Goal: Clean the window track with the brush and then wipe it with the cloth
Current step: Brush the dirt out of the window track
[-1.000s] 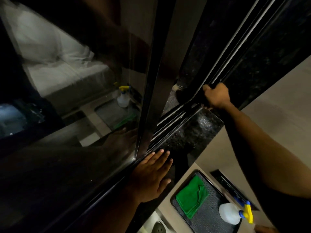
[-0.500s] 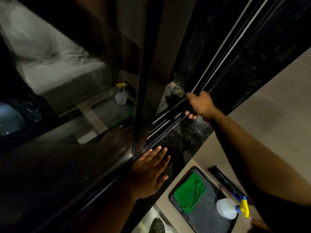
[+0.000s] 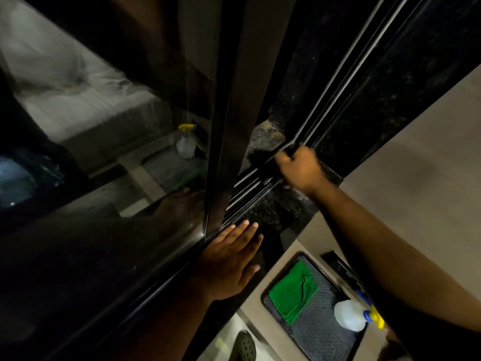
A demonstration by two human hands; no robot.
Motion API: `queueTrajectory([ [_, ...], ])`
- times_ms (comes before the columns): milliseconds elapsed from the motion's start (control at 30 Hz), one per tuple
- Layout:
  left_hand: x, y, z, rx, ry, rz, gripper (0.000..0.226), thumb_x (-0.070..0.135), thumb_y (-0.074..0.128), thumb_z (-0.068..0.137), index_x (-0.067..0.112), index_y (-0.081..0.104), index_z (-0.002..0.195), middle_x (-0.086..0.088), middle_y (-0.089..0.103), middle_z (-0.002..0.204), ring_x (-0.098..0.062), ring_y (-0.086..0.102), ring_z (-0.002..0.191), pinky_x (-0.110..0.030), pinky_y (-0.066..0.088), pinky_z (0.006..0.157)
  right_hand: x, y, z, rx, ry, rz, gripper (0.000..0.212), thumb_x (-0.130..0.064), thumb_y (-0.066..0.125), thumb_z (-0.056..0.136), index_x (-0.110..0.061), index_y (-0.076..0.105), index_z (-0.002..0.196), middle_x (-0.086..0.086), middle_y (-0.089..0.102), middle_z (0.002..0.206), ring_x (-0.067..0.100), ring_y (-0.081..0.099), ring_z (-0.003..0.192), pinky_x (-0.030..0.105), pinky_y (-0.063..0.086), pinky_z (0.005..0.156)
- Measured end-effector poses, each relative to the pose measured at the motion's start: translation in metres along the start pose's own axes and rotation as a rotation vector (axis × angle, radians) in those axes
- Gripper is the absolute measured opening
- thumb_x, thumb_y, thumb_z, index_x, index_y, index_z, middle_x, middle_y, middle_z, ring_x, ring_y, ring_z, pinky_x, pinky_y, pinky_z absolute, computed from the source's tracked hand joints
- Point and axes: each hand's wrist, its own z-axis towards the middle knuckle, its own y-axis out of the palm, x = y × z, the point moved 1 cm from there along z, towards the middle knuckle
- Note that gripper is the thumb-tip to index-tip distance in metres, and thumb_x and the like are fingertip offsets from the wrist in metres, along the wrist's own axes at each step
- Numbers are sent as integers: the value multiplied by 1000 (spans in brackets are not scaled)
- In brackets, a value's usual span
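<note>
The window track runs diagonally as dark metal rails beside the sliding frame. My right hand is a closed fist on the rails, gripping a dark brush. Only a dark stub of the brush shows above the fingers. My left hand lies flat with fingers spread on the black stone sill, holding nothing. The green cloth lies folded in a dark tray below the sill.
A white spray bottle with a blue and yellow head lies in the tray, partly under my right forearm. A dark flat object sits beside the tray. The glass pane on the left reflects the room. A perforated shoe is on the floor.
My right hand has slid down the track toward the sliding frame, still closed. My left hand stays flat on the sill.
</note>
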Motion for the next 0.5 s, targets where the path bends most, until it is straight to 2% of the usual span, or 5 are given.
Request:
queueTrajectory([
  [67,0,-1,0,-6,-1,-2,63,52,22,99,20,18,154,-5,10,163,-24,6,150,-45,17,120,-11,7,-9,-151,-9,118,42,-29,45,93,-8,66,64,9,63,45,19,54,32,24,44,31],
  [167,1,0,0,-1,-4,-4,63,52,21,99,21,17,154,-5,9,163,-23,4,150,-44,16,120,-15,-7,-5,-116,12,307,44,-36,48,92,-6,68,67,8,61,42,17,50,28,18,36,30],
  [300,2,-3,0,5,-1,-11,63,51,26,99,19,23,153,-6,15,162,-24,10,150,-45,20,119,-6,5,-4,-235,-30,299,44,-41,56,92,-6,68,67,9,62,44,19,52,30,20,40,31],
  [400,1,-2,0,1,5,-7,63,52,23,99,20,20,153,-5,11,163,-24,7,150,-45,16,120,5,-15,23,-58,33,142,52,-46,59,89,-4,65,58,8,59,39,22,54,32,24,44,33],
  [500,0,-2,0,-6,0,2,63,52,20,99,21,18,154,-4,7,163,-23,4,150,-45,13,121,11,-49,51,174,-77,-252,61,-50,59,89,-8,50,46,5,50,35,23,53,36,26,40,40],
])
